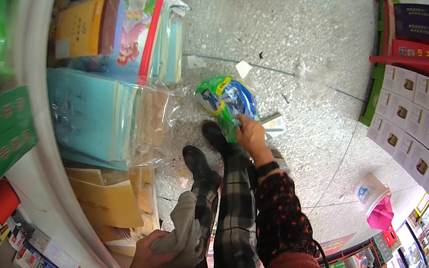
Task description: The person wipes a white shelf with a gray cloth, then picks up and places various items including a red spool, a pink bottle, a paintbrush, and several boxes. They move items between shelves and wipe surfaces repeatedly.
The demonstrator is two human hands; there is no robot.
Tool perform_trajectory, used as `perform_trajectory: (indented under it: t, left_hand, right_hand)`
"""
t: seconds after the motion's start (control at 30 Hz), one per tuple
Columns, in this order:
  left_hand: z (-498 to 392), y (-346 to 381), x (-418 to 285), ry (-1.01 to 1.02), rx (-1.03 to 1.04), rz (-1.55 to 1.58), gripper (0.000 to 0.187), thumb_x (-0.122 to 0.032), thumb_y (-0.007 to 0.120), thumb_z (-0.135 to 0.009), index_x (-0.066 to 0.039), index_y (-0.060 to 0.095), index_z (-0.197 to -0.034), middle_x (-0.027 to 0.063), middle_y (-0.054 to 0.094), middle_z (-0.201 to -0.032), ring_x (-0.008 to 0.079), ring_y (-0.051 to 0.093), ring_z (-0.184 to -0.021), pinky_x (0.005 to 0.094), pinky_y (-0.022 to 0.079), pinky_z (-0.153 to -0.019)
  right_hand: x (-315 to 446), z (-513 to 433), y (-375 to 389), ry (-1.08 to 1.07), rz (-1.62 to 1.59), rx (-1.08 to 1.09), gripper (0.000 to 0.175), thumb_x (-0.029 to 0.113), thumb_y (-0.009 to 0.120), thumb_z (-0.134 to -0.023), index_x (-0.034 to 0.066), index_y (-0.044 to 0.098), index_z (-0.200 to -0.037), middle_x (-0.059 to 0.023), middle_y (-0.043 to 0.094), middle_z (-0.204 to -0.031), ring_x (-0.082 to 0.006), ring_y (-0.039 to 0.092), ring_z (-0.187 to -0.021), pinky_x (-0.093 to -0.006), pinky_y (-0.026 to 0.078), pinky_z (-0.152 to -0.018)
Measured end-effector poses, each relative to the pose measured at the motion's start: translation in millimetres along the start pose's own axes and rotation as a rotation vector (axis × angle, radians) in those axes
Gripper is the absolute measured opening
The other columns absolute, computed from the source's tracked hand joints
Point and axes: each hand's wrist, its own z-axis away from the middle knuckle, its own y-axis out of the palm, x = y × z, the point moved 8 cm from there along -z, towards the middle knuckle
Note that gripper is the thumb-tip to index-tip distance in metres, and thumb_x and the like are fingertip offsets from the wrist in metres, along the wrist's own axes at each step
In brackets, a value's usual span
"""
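Note:
My right hand (251, 136) grips the edge of a green and blue plastic package (228, 98), low over the speckled floor just past my boots. My left hand (151, 252), near the bottom of the view, is closed around a crumpled grey cloth (181, 230) that hangs beside my leg. A small white and dark box (273, 126) lies on the floor to the right of the package. Left of my boots, a clear plastic bag holds a stack of light blue folders (87, 114).
Yellow envelopes (107, 201) and picture-covered books (131, 36) fill the low shelf on the left. A white bucket (371, 192) with a pink bag stands on the right. Stacked printed cartons (414, 119) are at the upper right. Paper scraps (243, 69) lie on the floor.

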Motion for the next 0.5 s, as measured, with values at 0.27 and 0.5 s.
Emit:
perform_trajectory:
  t: [0.27,0.5]
  left_hand:
    - [23.9,35.8,-61.1,0.103,0.142,0.097,0.101,-0.004,0.083,-0.070,-0.011,0.028,-0.155,0.0073,0.064,-0.114,0.0175,0.061,-0.107,0.0312,0.048,-0.094]
    - [36.2,100.3,-169.0,0.400,0.463,0.034,0.115,-0.017,0.083,-0.070,-0.010,0.011,-0.159,0.0163,0.045,-0.146,0.0245,0.043,-0.133,0.0355,0.036,-0.111]
  right_hand:
    - [142.1,119.1,-200.9,-0.127,-0.175,-0.054,0.039,0.015,0.073,-0.077,0.0018,0.062,-0.113,-0.0219,0.068,-0.092,-0.0423,0.065,-0.079,-0.0450,0.052,-0.065]
    - [289.4,173.0,-340.3,-0.244,-0.638,0.312,0.018,0.004,0.072,-0.079,0.0038,0.068,-0.097,-0.0136,0.063,-0.080,-0.0237,0.064,-0.071,-0.0327,0.049,-0.065]
